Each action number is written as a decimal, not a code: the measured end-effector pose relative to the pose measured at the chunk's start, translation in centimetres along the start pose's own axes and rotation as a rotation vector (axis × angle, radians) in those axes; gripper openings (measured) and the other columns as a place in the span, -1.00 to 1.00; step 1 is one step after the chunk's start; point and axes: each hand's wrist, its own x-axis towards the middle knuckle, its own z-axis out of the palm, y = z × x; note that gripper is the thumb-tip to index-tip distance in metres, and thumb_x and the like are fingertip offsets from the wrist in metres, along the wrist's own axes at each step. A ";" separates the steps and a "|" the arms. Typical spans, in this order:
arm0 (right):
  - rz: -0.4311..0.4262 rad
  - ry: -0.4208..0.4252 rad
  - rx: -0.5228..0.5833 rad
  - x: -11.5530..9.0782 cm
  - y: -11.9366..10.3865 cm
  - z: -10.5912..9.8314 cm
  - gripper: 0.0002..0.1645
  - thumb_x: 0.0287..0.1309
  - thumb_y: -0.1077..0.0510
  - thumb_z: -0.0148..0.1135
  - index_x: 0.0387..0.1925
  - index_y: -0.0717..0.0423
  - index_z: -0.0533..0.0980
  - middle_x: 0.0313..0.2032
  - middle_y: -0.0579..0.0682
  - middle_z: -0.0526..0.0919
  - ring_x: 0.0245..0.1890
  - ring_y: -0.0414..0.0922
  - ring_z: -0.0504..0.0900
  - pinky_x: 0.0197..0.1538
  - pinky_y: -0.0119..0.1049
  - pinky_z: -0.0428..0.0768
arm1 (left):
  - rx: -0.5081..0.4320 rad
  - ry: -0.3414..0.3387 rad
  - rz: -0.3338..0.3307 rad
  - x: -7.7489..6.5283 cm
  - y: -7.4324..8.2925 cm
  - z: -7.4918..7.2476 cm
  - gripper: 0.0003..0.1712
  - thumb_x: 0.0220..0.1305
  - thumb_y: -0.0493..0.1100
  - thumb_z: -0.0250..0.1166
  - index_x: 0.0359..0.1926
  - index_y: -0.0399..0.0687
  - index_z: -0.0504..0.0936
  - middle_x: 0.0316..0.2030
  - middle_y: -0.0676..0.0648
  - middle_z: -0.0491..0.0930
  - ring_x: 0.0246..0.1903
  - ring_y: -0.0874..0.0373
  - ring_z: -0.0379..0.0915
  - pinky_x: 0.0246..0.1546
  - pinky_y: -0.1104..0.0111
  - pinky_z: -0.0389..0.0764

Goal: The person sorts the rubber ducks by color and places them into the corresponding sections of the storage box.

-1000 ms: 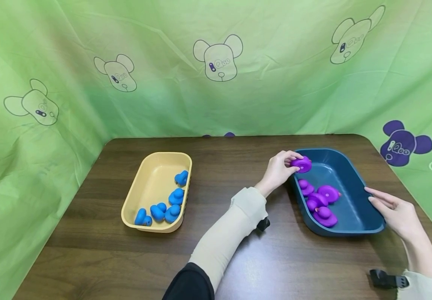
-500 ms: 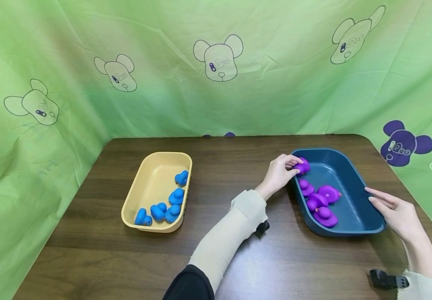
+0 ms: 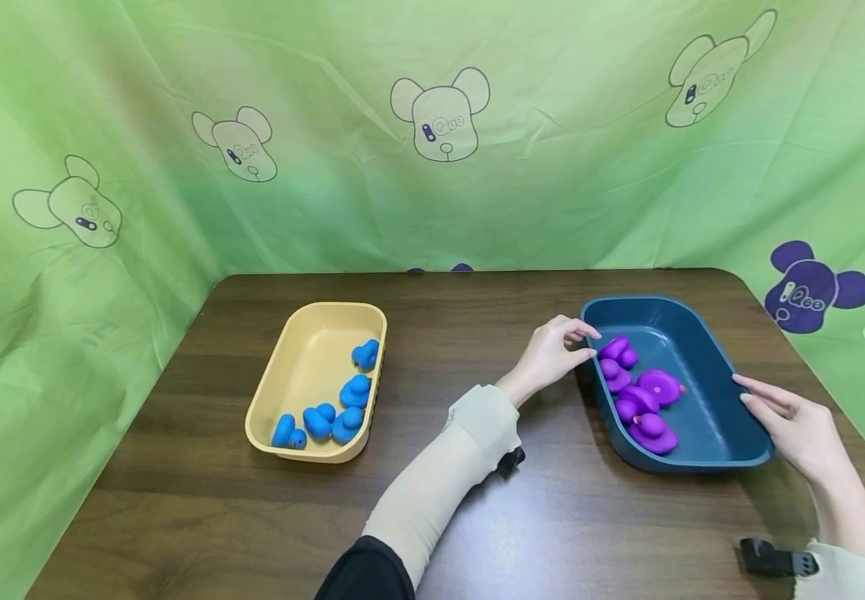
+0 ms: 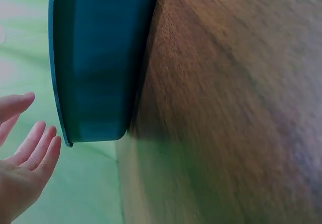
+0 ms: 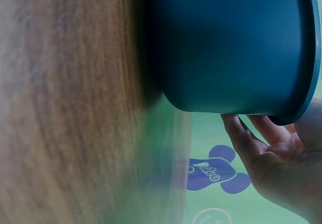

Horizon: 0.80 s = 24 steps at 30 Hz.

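Observation:
Beside the left rim of the blue plastic tub (image 3: pixel 702 417), my left hand (image 3: pixel 548 354) holds nothing, its thumb and fingers apart. In the left wrist view, the fingers (image 4: pixel 37 153) are loosely extended beyond the tub's rim. Several purple toy ducks lie along the tub's left side, the nearest to that hand being a purple duck (image 3: pixel 620 352) near the back left. My right hand (image 3: pixel 800 425) grips the tub's right rim. In the right wrist view, fingers (image 5: pixel 239 136) press the outer wall below the rim, and the thumb is partly hidden.
A yellow tub (image 3: pixel 305 350) stands on the left of the wooden table (image 3: pixel 470 325), with several blue toy ducks (image 3: pixel 350 425) along its right and front sides. Behind the table hangs a green printed cloth (image 3: pixel 522 192).
My left hand has lowered a purple duck into the tub, let it go and drawn back slightly left. My right hand has stayed on the rim.

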 end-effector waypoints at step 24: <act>-0.215 0.079 -0.456 0.6 -3.4 0.5 -0.57 0.17 0.15 0.03 -0.05 0.43 0.41 -0.24 0.49 0.48 -0.21 0.40 0.40 -0.33 0.13 0.31 | 0.230 -0.204 0.008 -4.4 1.2 -4.7 -0.70 0.14 -0.11 0.22 -0.08 -0.01 0.55 -0.10 -0.02 0.46 -0.06 0.22 0.37 -0.06 0.60 0.29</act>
